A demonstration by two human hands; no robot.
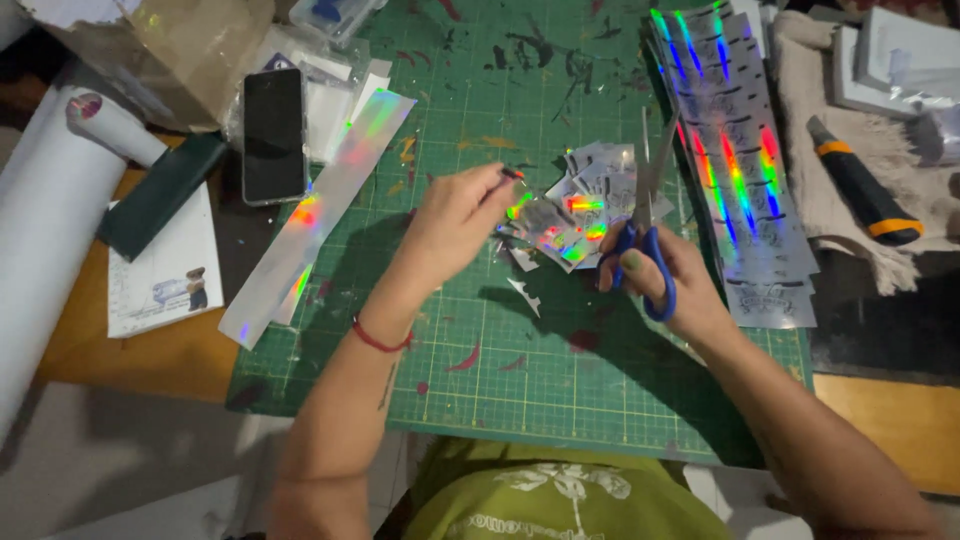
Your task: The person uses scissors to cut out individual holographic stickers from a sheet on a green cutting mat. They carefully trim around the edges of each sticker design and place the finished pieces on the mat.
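Observation:
My right hand [668, 275] grips blue-handled scissors [645, 215], blades pointing away over the green cutting mat [520, 360]. My left hand [460, 215] pinches a small holographic sticker piece [520, 205] next to the blades. A pile of cut holographic stickers [585, 200] lies on the mat between and beyond the two hands. A red string bracelet sits on my left wrist.
A stack of holographic sticker strips [735, 170] lies at the right, a single long strip [320, 215] at the left. A black phone [273, 135], white paper roll [50, 220], dark green box [160, 195], utility knife [862, 185] on beige cloth, small offcuts on the mat.

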